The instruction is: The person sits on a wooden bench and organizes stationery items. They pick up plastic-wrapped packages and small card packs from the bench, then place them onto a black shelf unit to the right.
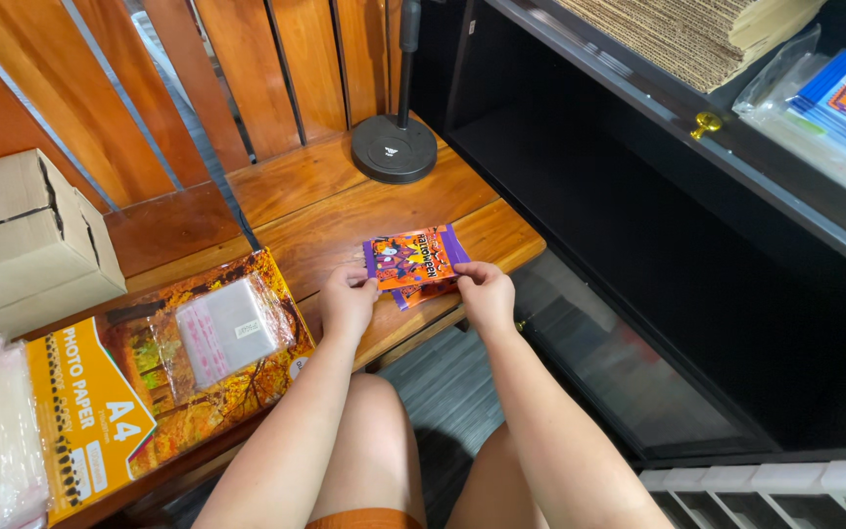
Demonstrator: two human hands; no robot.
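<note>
We pinch a small stack of orange-and-purple printed cards by its two short ends, left hand and right hand both closed on it, squaring it just above the wooden table. Left of the cards lies an orange photo-paper pack, a clear sleeve bundle atop.

Your left hand and right hand are holding a small orange-and-purple printed packet over the wooden table. A flat orange paper pack is lying left, bearing a clear sleeve bundle; a cardboard box is sitting behind.
</note>
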